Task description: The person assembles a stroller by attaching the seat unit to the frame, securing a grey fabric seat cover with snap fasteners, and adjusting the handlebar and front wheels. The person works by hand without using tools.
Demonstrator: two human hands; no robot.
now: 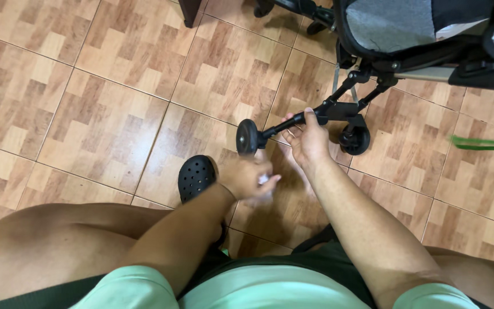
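Head view cuts the stroller point(424, 28) off at top right. Right hand point(307, 140) grips its black leg bar point(293, 123) behind the front wheel point(247, 137); left hand point(247, 177) is blurred (grip unreadable, something white inside). Bare tiled floor point(87, 103) lies open leftward.

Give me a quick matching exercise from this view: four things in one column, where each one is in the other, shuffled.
Things:
1. right hand
2. left hand
3. black clog
4. green strip

Places:
A. right edge of the view
B. on the tiled floor, beside the left hand
C. gripping the stroller's black leg bar
D. blurred, just below the raised wheel

Pairs: 1-C, 2-D, 3-B, 4-A
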